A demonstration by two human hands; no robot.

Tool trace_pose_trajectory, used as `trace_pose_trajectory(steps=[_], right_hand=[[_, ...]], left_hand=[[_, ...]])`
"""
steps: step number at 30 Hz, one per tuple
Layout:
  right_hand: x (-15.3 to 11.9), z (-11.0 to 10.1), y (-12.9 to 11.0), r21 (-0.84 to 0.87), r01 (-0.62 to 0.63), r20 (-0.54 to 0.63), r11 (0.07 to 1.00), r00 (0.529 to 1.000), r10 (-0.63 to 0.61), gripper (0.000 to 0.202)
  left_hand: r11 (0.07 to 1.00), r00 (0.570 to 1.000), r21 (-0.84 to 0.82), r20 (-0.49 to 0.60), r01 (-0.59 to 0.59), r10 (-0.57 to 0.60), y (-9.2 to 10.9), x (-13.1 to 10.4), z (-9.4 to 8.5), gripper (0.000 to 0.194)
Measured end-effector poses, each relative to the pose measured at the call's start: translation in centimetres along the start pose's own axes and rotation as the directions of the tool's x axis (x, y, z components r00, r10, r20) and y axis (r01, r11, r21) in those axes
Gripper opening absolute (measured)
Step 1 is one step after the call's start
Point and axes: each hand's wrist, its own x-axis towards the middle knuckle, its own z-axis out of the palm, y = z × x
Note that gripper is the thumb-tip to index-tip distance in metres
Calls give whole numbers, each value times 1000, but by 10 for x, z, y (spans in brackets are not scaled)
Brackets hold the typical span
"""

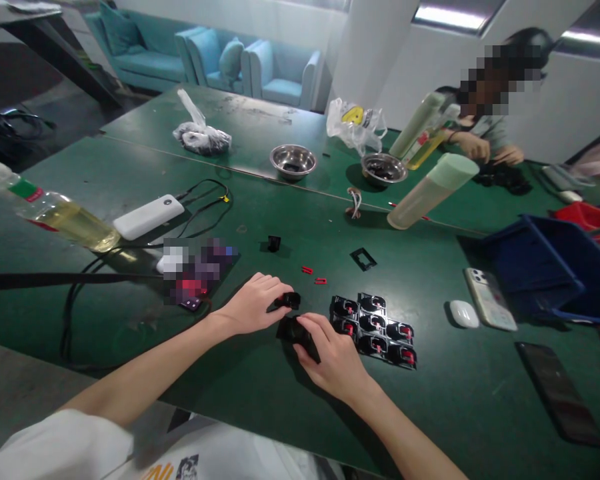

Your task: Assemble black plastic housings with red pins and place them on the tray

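My left hand (260, 301) pinches a small black part (292, 301) between thumb and fingers, just above the green table. Close by on the right, my right hand (327, 347) grips a larger, flat-edged black part (291, 329), whose far side is hidden under the fingers. Right of my hands lies a group of several black assemblies with red pieces (373, 324). Two small red clips, one of them nearer me (321, 281), rest beyond my hands. A black square frame (363, 259) and a small upright black piece (274, 243) are farther out.
Left are a phone (207, 270), a white power bank (149, 217) with cables and an oil-coloured bottle (75, 220). Metal bowls (293, 162) and a tall bottle (430, 193) stand farther back. Right: blue bin (545, 267), white mouse (463, 314), phones. A person sits across.
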Motion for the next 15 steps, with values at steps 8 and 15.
trace_pose_trajectory(steps=[8,15], right_hand=[[-4,1,1,14,14,-13,1000,1000,-14,46],[-5,-3,0,23,-7,15,1000,1000,7,48]], left_hand=[[999,999,12,9,-31,31,-1,0,3,25],[998,999,45,20,-50,49,-3,-2,4,26]])
